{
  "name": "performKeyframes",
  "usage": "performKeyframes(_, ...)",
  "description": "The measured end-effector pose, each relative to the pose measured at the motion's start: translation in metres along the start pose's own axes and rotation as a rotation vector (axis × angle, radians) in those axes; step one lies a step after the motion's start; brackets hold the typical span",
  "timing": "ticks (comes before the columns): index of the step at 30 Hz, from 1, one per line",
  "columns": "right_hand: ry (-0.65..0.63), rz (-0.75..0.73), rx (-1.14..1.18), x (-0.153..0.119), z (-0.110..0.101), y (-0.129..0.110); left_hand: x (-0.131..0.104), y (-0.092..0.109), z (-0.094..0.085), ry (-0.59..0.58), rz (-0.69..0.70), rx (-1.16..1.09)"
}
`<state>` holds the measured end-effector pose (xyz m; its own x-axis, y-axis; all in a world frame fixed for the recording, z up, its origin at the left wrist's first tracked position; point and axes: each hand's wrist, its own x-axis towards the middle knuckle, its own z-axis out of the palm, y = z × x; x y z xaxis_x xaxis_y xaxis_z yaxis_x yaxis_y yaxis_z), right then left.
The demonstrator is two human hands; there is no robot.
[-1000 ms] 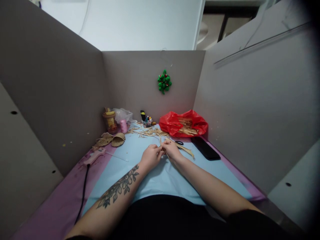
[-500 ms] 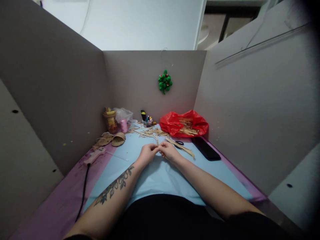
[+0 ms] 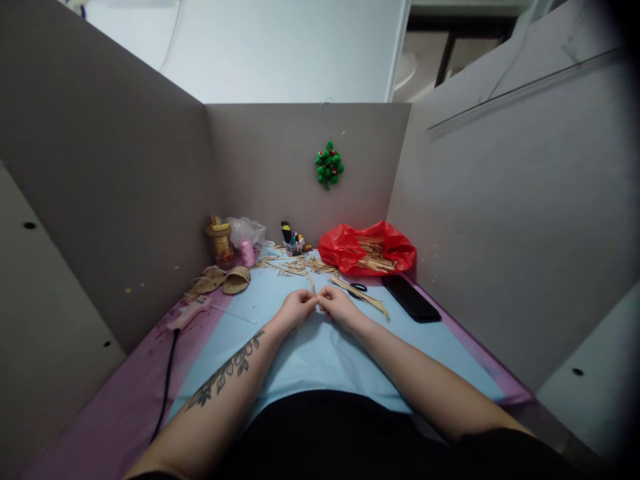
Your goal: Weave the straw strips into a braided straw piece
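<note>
My left hand [image 3: 299, 307] and my right hand [image 3: 336, 303] meet fingertip to fingertip above the blue sheet, near its middle. Both are closed in a pinch on a thin straw strand [image 3: 313, 283], whose upper end rises beyond the fingertips. The part between the fingers is mostly hidden. Right of my right hand lies a small bundle of flat straw strips [image 3: 365, 297], over black-handled scissors [image 3: 359, 287]. Loose straw bits [image 3: 305, 265] are scattered behind my hands.
A red bag [image 3: 343, 249] of straw stands at the back right, with a black phone [image 3: 411, 299] in front. At left are a pink glue gun [image 3: 190, 313], woven pieces [image 3: 236, 280], pink thread [image 3: 247, 253] and a jar [image 3: 221, 245]. Grey panels surround the table.
The straw strand's upper end has tilted slightly left. My fingers have shifted a little around it, and both hands remain together.
</note>
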<state>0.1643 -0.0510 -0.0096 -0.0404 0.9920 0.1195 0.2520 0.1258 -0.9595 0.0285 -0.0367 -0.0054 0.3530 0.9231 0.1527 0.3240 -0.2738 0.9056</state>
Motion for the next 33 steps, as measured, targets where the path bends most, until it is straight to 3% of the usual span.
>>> performKeyframes(8, -0.034, 0.032, 0.126, -0.002, 0.001, -0.002, -0.005, 0.008, -0.001, -0.05, -0.077, -0.137)
performKeyframes(13, -0.053, -0.018, 0.093, 0.001, -0.004, -0.001, 0.0, 0.003, -0.004, -0.009, -0.008, -0.014)
performKeyframes(19, -0.06, -0.027, -0.122, 0.006, -0.017, 0.0, 0.005, -0.002, -0.006, 0.02, 0.074, 0.134)
performKeyframes(24, -0.074, 0.01, 0.029, 0.004, -0.014, -0.001, 0.009, -0.005, -0.003, 0.123, 0.127, 0.227)
performKeyframes(27, -0.023, -0.068, -0.068, -0.003, -0.006, -0.006, 0.006, -0.001, -0.001, 0.101, 0.052, 0.079)
performKeyframes(31, 0.114, -0.315, -0.45, -0.011, 0.003, -0.007, 0.001, 0.005, -0.001, 0.031, -0.145, -0.294)
performKeyframes(33, 0.118, -0.412, -0.616, -0.012, 0.007, -0.004, 0.001, 0.006, -0.002, 0.026, -0.198, -0.38)
